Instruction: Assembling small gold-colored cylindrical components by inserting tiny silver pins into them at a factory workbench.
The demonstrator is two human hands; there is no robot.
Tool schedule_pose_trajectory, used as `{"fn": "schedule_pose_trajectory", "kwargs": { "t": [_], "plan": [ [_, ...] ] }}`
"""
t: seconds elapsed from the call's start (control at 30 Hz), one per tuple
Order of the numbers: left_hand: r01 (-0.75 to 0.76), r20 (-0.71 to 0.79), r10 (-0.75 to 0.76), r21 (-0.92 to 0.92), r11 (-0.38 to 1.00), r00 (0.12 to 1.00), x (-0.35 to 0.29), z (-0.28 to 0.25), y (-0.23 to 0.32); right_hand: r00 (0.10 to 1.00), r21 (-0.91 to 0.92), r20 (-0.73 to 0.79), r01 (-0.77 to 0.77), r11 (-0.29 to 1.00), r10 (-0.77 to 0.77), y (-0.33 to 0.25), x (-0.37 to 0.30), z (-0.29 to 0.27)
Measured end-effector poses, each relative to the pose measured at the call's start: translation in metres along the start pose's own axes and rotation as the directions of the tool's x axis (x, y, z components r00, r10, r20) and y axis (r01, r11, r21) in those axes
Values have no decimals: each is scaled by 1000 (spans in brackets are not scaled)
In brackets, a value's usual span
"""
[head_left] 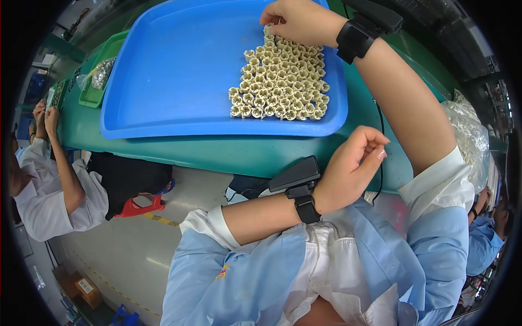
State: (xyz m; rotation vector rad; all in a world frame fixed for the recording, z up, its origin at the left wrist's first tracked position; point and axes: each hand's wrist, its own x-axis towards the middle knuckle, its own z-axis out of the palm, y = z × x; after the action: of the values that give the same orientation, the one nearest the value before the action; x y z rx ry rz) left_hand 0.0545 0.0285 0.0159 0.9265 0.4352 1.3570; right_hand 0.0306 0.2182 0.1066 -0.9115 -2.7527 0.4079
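Observation:
My right hand (300, 23) reaches over the far edge of the blue tray (174, 70). Its thumb and fingers pinch a small cream cylindrical plastic part (268, 31) at the far end of the group. Many similar cream plastic parts (277, 87), hollow with notched rims, stand upright and packed together in the tray's right part. Below the tray's near right corner, in front of the table edge, my left hand (350, 171) is held with fingers curled and thumb drawn in; whatever it holds, if anything, cannot be made out.
The tray rests on a green table (217, 155). Left of it sits a green bin (91, 96) with a bag of small parts. A co-worker (60, 185) works at far left, near a red stool (142, 205). A clear plastic bag (472, 141) and another person (484, 242) are at right.

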Motion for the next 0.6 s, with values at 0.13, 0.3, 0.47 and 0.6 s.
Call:
{"fn": "schedule_pose_trajectory", "kwargs": {
  "t": [0.13,0.3,0.47,0.6],
  "plan": [
    [-16,20,17,-15,1000,1000,-1,-1,1,999,-17,1,40,999,-40,9,3,8],
    [-24,21,24,-5,1000,999,-1,0,3,994,-128,21,111,986,-109,10,-1,9],
    [-24,21,24,7,1000,999,-1,0,4,986,-102,-103,123,987,-134,17,-9,9],
    [-28,28,27,35,999,999,-2,-2,4,956,0,-259,145,989,-140,22,-33,-11]
  ]
}}
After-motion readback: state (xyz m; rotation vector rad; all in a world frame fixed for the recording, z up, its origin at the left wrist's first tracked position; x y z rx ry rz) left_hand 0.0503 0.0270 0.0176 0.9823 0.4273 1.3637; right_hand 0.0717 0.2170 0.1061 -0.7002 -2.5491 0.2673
